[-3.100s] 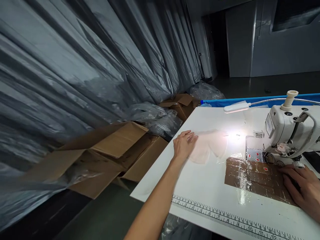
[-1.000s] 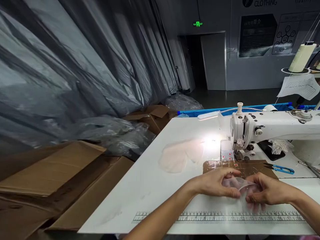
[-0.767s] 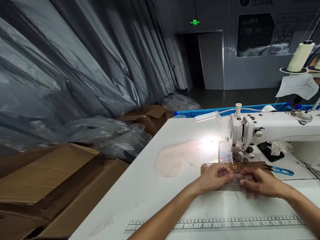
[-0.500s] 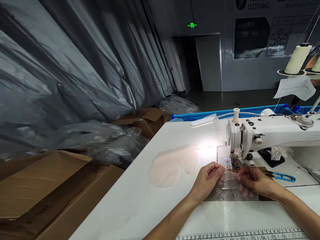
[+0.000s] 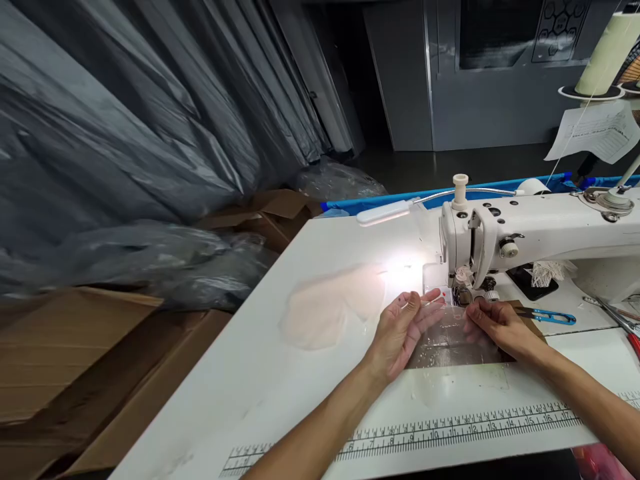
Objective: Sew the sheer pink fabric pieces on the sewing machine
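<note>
My left hand point(image 5: 400, 327) is just left of the sewing machine's presser foot point(image 5: 464, 295), its fingers stretched out and apart, beside a see-through sheet point(image 5: 445, 333). At the sheet's right side, my right hand point(image 5: 500, 327) pinches its upper edge between thumb and fingers; some of those fingers show through it. I cannot tell whether the sheet is film or sheer fabric. Beneath it lies a brown plate point(image 5: 430, 357). The white sewing machine point(image 5: 565, 230) stands right behind my hands. Blue-handled thread snips point(image 5: 553, 316) lie close to my right hand.
A pale peach sheer piece point(image 5: 320, 310) lies left on the white table point(image 5: 225, 400). A lit lamp point(image 5: 384, 213) shines behind it. A printed ruler point(image 5: 450, 430) runs along the front edge. Scissors point(image 5: 617, 317) lie at right; cardboard boxes point(image 5: 90, 360) stand left.
My left hand has opened from a pinch at the sheet's corner, its fingers now spread. My right hand still pinches the sheet. The view has tilted downward.
</note>
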Motion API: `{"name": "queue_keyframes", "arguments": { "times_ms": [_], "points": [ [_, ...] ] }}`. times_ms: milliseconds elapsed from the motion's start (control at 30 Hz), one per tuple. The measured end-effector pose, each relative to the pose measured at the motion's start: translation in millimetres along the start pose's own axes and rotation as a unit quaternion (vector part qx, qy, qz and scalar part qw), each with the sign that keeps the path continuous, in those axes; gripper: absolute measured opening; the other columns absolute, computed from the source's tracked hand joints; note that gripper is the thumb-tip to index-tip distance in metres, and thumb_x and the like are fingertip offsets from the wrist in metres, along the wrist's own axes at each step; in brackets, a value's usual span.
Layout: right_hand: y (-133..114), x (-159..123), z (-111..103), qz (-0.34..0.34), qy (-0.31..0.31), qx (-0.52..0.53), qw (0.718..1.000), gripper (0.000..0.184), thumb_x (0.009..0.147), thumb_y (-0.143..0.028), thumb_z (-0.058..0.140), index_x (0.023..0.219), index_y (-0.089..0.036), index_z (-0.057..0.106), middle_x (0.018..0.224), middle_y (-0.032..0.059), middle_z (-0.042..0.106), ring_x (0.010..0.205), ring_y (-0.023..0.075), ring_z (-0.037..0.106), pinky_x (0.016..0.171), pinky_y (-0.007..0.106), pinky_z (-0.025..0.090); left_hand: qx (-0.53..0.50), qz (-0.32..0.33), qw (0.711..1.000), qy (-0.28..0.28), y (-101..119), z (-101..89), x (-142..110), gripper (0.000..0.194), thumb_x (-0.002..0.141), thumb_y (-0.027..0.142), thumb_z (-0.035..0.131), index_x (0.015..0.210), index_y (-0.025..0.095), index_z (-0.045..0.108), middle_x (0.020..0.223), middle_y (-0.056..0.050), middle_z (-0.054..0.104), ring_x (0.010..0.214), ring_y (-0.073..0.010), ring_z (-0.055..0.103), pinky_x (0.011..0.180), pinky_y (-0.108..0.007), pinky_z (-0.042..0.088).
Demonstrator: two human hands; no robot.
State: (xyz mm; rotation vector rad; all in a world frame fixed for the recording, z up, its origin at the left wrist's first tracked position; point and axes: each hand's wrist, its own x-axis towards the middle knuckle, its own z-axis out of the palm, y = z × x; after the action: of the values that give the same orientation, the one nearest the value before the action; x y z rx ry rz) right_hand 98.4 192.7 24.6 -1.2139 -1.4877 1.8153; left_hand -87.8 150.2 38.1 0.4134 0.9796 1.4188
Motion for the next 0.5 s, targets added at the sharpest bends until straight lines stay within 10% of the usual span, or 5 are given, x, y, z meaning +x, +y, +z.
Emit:
{"name": "queue_keyframes", "arguments": {
  "times_ms": [500],
  "points": [
    [11,3,-6,-0.034,0.011,0.008,0.999,0.071,0.054,-0.084,0.07,0.079,-0.018,0.06,0.077,0.0046,0.067,0.063,0.0129,0.063,0.061,0.026,0.054,0.071,0.03,0.997,0.013,-6,-8.7,9,0.049,0.057,0.039,0.094,0.076,0.012,0.057,0.087,-0.012,0.074,0.085,-0.0257,0.075,0.091,-0.044,0.06]
  ]
}}
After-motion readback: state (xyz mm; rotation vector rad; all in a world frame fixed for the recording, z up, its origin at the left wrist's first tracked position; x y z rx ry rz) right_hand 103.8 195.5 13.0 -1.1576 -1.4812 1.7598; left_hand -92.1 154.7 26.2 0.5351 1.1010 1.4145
